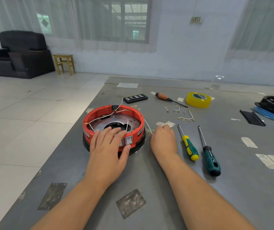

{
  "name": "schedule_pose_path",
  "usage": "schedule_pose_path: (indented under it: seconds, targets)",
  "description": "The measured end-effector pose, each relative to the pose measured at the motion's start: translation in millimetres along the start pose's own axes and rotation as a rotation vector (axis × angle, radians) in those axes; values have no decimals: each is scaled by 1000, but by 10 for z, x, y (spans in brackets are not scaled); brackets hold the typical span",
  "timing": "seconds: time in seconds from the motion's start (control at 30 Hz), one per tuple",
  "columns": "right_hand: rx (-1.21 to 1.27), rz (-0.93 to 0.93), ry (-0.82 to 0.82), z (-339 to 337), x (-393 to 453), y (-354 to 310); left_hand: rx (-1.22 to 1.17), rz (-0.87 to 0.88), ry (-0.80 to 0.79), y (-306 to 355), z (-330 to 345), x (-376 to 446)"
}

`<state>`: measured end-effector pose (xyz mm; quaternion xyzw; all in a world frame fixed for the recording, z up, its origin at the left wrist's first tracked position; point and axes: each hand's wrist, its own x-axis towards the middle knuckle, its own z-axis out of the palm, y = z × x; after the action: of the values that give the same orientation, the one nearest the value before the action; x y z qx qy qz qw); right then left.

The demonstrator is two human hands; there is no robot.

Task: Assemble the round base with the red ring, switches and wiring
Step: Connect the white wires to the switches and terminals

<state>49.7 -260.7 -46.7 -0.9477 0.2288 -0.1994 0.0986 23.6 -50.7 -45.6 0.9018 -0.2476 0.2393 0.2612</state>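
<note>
Hands at the round base [114, 125] on the grey desk [166, 188].
Left hand [107, 146] rests on the red ring [91, 120], fingers [114, 131] spread, thumb beside a switch [128, 140]; right hand [163, 140] pinches a white wire [148, 126].

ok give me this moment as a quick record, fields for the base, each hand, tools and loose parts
base: round base with red ring, two rocker switches on its near side, white wires looped inside
left hand: fingers spread over the ring's near rim, thumb at the switches
right hand: curled, pinching a white wire beside the base
tools: two green-handled screwdrivers, wooden-handled screwdriver, bit set, yellow tape roll
loose parts: short wires with terminals
surface: grey table
</note>
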Motion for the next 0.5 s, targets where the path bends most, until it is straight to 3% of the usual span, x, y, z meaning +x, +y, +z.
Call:
schedule_pose_path:
  seconds: [0.2, 0.37, 0.5]
  targets:
    - [58, 16, 26, 6, 22, -53, -35, -2, -9, 0, -14, 7]
    - [871, 262, 47, -72, 54, -65, -118, -9, 32, 6, -32, 34]
    - [1400, 184, -60, -194, 6, -265, -136, -19, 106, -21, -71, 60]
